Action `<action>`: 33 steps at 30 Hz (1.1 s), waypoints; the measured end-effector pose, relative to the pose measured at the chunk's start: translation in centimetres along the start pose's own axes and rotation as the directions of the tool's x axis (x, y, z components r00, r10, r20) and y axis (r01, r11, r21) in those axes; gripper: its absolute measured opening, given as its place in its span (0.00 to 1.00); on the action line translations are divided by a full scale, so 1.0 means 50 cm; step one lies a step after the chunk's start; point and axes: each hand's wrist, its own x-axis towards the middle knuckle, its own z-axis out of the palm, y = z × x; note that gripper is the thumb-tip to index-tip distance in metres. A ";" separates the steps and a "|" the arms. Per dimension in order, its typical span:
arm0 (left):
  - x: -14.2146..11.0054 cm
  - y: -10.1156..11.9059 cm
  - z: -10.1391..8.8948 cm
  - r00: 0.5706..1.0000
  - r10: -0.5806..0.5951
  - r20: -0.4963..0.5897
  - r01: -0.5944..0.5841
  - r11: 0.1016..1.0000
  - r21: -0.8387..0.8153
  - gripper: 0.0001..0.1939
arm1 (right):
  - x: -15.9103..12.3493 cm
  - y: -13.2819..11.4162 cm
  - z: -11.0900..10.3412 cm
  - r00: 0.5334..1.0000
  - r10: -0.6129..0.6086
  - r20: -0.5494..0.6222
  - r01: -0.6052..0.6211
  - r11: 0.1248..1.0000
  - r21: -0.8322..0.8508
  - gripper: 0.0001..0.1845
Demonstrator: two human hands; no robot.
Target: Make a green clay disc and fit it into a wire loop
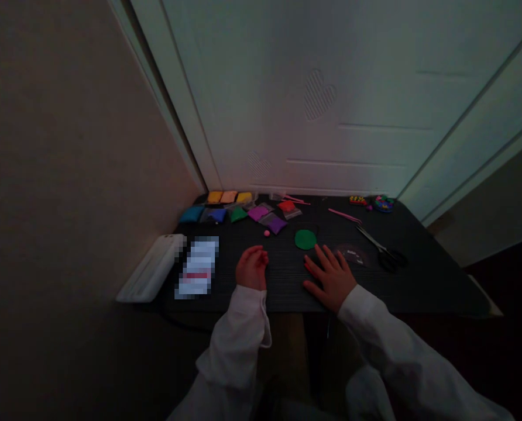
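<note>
My left hand (251, 269) is curled above the front of the dark table, its fingers folded inward; whatever it may hold is hidden. A small pink ball (267, 233) lies just beyond it. My right hand (330, 279) rests palm down with fingers spread, near the flat green disc (305, 239). Something small and red (307, 266) shows at one of its fingertips, too small to name. Beside the right hand lies a clear round plastic sheet (353, 255) with whitish marks.
Bags of coloured clay (260, 211) line the table's back. Black-handled scissors (381, 248) and pink tweezers (344, 215) lie right, below colourful small pieces (383, 203). At left are a blurred phone-like screen (198, 266) and a white device (152, 269). A white door (366, 99) stands behind.
</note>
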 end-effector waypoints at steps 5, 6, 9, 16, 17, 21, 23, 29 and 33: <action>-0.005 0.004 0.005 1.000 0.001 -0.006 -0.001 1.000 -0.002 0.07 | -0.005 -0.006 -0.002 0.996 -0.091 0.022 0.090 0.996 0.023 0.32; -0.006 0.005 0.005 1.000 0.000 -0.007 0.000 1.000 -0.004 0.07 | -0.005 -0.006 -0.002 0.996 -0.089 0.022 0.088 0.996 0.027 0.32; -0.006 0.006 0.006 1.000 -0.009 -0.001 0.009 1.000 -0.007 0.07 | -0.006 -0.003 -0.001 1.000 0.014 0.003 -0.014 1.000 0.022 0.31; -0.004 0.005 0.004 1.000 -0.008 -0.014 0.008 1.000 -0.009 0.07 | -0.010 0.001 -0.001 0.999 -0.025 0.022 0.025 0.999 0.027 0.32; -0.004 0.005 0.004 1.000 -0.009 -0.006 0.009 1.000 -0.010 0.07 | -0.010 0.002 -0.001 1.000 0.017 0.014 -0.018 1.000 0.019 0.31; -0.006 0.006 0.004 1.000 -0.011 0.012 0.011 1.000 -0.010 0.07 | -0.014 -0.001 -0.003 0.999 -0.027 0.019 0.026 0.999 0.034 0.32; -0.007 0.006 0.005 1.000 -0.009 0.005 0.009 1.000 -0.015 0.07 | -0.015 -0.001 -0.003 0.998 -0.062 0.020 0.061 0.997 0.055 0.31; -0.010 0.008 0.008 1.000 -0.008 -0.004 0.008 1.000 -0.009 0.07 | -0.002 0.031 0.011 0.997 0.038 -0.071 -0.028 0.990 0.137 0.30; -0.009 0.008 0.008 1.000 -0.010 -0.005 0.010 1.000 -0.011 0.07 | 0.012 0.048 0.022 0.986 0.079 -0.148 -0.035 0.960 0.277 0.28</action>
